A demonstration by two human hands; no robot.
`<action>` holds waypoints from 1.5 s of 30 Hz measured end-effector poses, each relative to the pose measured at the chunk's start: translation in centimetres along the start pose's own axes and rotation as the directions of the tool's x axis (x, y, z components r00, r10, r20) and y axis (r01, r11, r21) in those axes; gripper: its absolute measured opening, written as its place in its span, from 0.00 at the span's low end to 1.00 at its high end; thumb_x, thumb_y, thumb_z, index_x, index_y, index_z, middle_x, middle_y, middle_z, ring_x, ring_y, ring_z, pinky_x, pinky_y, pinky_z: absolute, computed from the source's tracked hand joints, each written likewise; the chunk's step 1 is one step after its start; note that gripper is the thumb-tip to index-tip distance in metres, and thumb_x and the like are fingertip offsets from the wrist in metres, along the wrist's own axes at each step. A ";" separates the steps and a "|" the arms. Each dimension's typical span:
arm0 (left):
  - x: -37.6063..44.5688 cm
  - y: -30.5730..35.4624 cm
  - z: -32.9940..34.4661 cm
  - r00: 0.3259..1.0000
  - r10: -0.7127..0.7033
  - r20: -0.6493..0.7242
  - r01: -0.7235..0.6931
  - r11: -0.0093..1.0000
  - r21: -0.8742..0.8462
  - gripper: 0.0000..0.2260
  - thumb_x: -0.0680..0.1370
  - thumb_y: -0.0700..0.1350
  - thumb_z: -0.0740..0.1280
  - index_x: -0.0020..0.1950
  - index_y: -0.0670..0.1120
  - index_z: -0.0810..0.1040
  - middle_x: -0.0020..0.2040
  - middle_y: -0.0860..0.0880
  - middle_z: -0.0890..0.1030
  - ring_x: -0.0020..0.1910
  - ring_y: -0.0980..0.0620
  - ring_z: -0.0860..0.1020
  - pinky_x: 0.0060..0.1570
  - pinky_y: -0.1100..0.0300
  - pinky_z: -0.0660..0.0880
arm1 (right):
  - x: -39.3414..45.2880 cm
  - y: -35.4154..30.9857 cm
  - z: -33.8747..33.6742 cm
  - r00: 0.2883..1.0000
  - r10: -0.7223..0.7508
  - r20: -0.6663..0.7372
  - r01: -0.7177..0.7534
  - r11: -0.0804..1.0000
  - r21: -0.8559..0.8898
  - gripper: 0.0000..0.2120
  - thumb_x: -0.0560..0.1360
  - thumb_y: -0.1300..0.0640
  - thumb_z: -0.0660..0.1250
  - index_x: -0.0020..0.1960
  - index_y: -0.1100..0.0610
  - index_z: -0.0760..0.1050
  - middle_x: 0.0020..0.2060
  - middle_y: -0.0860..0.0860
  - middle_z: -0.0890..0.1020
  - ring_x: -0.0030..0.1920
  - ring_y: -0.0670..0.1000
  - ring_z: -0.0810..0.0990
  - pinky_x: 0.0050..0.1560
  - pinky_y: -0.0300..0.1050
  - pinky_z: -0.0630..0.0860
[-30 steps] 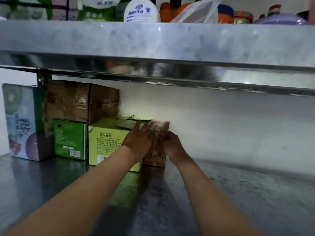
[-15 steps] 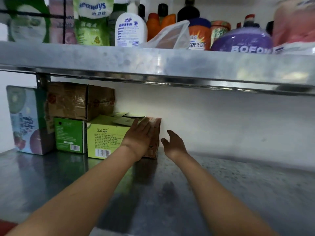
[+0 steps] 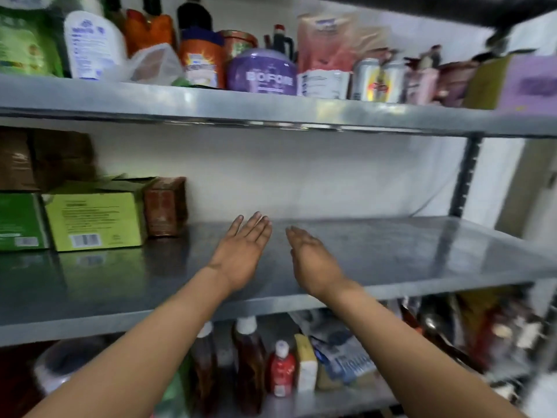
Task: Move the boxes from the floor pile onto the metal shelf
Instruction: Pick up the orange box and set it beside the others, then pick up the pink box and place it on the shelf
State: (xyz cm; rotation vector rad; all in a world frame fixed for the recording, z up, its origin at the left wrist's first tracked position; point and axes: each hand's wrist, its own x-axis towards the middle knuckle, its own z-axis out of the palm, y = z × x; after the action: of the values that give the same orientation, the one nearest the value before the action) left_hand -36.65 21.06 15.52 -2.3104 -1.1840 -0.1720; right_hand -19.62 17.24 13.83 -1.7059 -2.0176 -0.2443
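- Head view: left hand (image 3: 244, 254) and right hand (image 3: 313, 260) are hovering empty, fingers straight, over the grey metal shelf (image 3: 391, 251).
- Small reddish-brown carton (image 3: 164, 206) is standing left of them, probably packed tight against the lime-green box (image 3: 93, 220) to save room.

On the upper tier a white lotion bottle (image 3: 90, 45) stands left of a crumpled clear plastic bag (image 3: 152, 66), an orange-labelled canister (image 3: 201, 60), a purple tub (image 3: 261, 72) and two silver cans (image 3: 379, 76). Below, two amber bottles (image 3: 229, 363) stand beside a small red bottle (image 3: 281, 369).
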 end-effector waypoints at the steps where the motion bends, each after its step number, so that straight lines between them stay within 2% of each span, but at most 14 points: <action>1: 0.1 2.2 -0.2 0.999 0.032 -0.007 -0.032 0.999 -0.024 0.34 0.78 0.37 0.55 0.79 0.43 0.40 0.79 0.46 0.42 0.78 0.48 0.38 0.75 0.49 0.36 | -1.9 0.9 -0.4 1.000 0.025 -0.001 -0.025 1.000 0.008 0.29 0.78 0.67 0.55 0.78 0.59 0.54 0.78 0.55 0.57 0.77 0.52 0.56 0.76 0.42 0.50; 9: -2.0 17.8 1.1 0.943 0.296 -0.155 -0.320 0.932 -0.168 0.31 0.76 0.37 0.51 0.79 0.43 0.45 0.79 0.46 0.47 0.78 0.48 0.43 0.76 0.51 0.40 | -17.4 8.4 -1.1 0.962 0.258 -0.085 -0.255 0.966 0.042 0.30 0.75 0.70 0.56 0.77 0.61 0.59 0.75 0.57 0.63 0.76 0.53 0.60 0.74 0.38 0.52; 11: -2.6 22.0 2.4 0.923 0.346 -0.171 -0.376 0.904 -0.201 0.31 0.76 0.40 0.49 0.78 0.43 0.45 0.79 0.47 0.46 0.78 0.48 0.44 0.75 0.51 0.41 | -21.5 10.6 0.2 0.926 0.371 -0.076 -0.366 0.928 0.070 0.30 0.75 0.70 0.56 0.76 0.60 0.60 0.75 0.56 0.64 0.76 0.52 0.62 0.73 0.38 0.54; 14: -3.9 27.8 4.6 0.906 0.407 -0.121 -0.424 0.860 -0.285 0.31 0.77 0.40 0.56 0.79 0.43 0.47 0.79 0.47 0.48 0.78 0.48 0.44 0.75 0.51 0.43 | -27.6 14.2 3.3 0.860 0.509 -0.040 -0.500 0.855 0.138 0.30 0.75 0.69 0.59 0.76 0.58 0.61 0.74 0.56 0.67 0.74 0.54 0.64 0.75 0.43 0.58; 17: -5.3 33.3 6.9 0.906 0.423 -0.017 -0.394 0.827 -0.400 0.30 0.79 0.39 0.54 0.79 0.44 0.45 0.79 0.48 0.46 0.78 0.49 0.42 0.76 0.50 0.44 | -33.7 16.8 5.5 0.750 0.661 -0.005 -0.646 0.734 0.212 0.25 0.79 0.65 0.56 0.75 0.58 0.62 0.72 0.55 0.69 0.73 0.55 0.66 0.72 0.47 0.65; 23: -9.2 43.8 12.8 0.863 0.459 0.213 -0.133 0.612 -0.780 0.25 0.82 0.41 0.53 0.79 0.42 0.51 0.79 0.48 0.52 0.78 0.53 0.46 0.74 0.61 0.47 | -44.7 22.0 8.8 0.473 0.872 0.125 -0.877 0.452 0.164 0.26 0.80 0.57 0.61 0.76 0.60 0.59 0.74 0.56 0.66 0.74 0.54 0.63 0.72 0.44 0.60; 26: -11.4 48.0 14.2 0.827 0.470 0.307 0.040 0.496 -0.867 0.22 0.83 0.40 0.54 0.77 0.42 0.58 0.78 0.47 0.59 0.77 0.52 0.54 0.70 0.65 0.52 | -48.2 24.2 9.8 0.357 0.917 0.175 -0.932 0.337 0.135 0.25 0.78 0.58 0.64 0.73 0.62 0.64 0.70 0.57 0.71 0.71 0.57 0.67 0.69 0.48 0.65; 29: -13.1 51.3 15.2 0.768 0.489 0.414 0.201 0.429 -0.881 0.18 0.82 0.38 0.55 0.72 0.42 0.67 0.72 0.46 0.68 0.70 0.49 0.67 0.62 0.66 0.63 | -50.2 25.5 10.7 0.326 0.924 0.201 -0.945 0.315 0.088 0.20 0.74 0.58 0.67 0.64 0.61 0.70 0.61 0.57 0.76 0.64 0.58 0.73 0.64 0.51 0.72; 34: -14.6 54.8 17.1 0.688 0.412 0.597 0.485 0.351 -0.801 0.15 0.80 0.41 0.58 0.67 0.47 0.70 0.62 0.51 0.75 0.58 0.49 0.74 0.57 0.58 0.72 | -52.0 28.1 11.5 0.285 0.936 0.205 -0.953 0.299 -0.044 0.31 0.70 0.50 0.74 0.66 0.61 0.68 0.65 0.58 0.73 0.66 0.59 0.70 0.67 0.52 0.68; 36: -14.8 56.1 19.6 0.621 0.359 0.697 0.640 0.280 -0.715 0.16 0.77 0.46 0.60 0.65 0.53 0.71 0.57 0.55 0.77 0.54 0.50 0.77 0.57 0.54 0.75 | -52.3 29.2 11.6 0.255 0.941 0.222 -0.956 0.279 -0.087 0.33 0.68 0.48 0.76 0.65 0.61 0.68 0.64 0.58 0.72 0.66 0.59 0.70 0.68 0.52 0.67; 39: -15.3 58.4 24.4 0.489 0.295 0.821 0.822 0.160 -0.547 0.21 0.68 0.52 0.63 0.61 0.52 0.72 0.56 0.49 0.81 0.51 0.46 0.79 0.57 0.47 0.77 | -52.3 30.0 12.1 0.248 0.925 0.289 -0.934 0.308 -0.183 0.37 0.66 0.46 0.77 0.67 0.61 0.66 0.67 0.59 0.70 0.69 0.59 0.66 0.71 0.52 0.63; 41: -15.3 58.0 21.0 0.417 0.309 0.855 0.876 0.112 -0.468 0.15 0.72 0.46 0.63 0.59 0.47 0.70 0.53 0.46 0.80 0.51 0.45 0.78 0.56 0.52 0.75 | -52.3 30.1 12.7 0.224 0.919 0.323 -0.932 0.299 -0.204 0.43 0.65 0.45 0.77 0.70 0.62 0.63 0.70 0.59 0.66 0.72 0.60 0.62 0.74 0.53 0.60; 44: -15.6 57.8 18.4 0.388 0.334 0.859 0.901 0.060 -0.431 0.06 0.77 0.39 0.61 0.53 0.44 0.69 0.40 0.48 0.77 0.41 0.50 0.75 0.43 0.58 0.73 | -52.4 30.1 13.5 0.213 0.927 0.310 -0.938 0.283 -0.202 0.46 0.63 0.45 0.78 0.72 0.62 0.61 0.72 0.60 0.65 0.73 0.60 0.61 0.74 0.54 0.59; 45: -15.8 57.8 18.5 0.386 0.343 0.856 0.902 0.055 -0.429 0.06 0.77 0.39 0.61 0.53 0.43 0.70 0.39 0.47 0.77 0.40 0.49 0.75 0.45 0.58 0.73 | -52.4 30.2 13.7 0.216 0.927 0.305 -0.940 0.282 -0.191 0.45 0.63 0.45 0.79 0.71 0.62 0.62 0.71 0.59 0.67 0.73 0.59 0.63 0.74 0.54 0.60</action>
State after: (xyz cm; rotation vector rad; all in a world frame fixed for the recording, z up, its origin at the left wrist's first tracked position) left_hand -3.18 -8.12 -28.74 -3.1813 -3.1912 0.2104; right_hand 11.57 -16.58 -27.67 -2.7499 -0.7230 0.5905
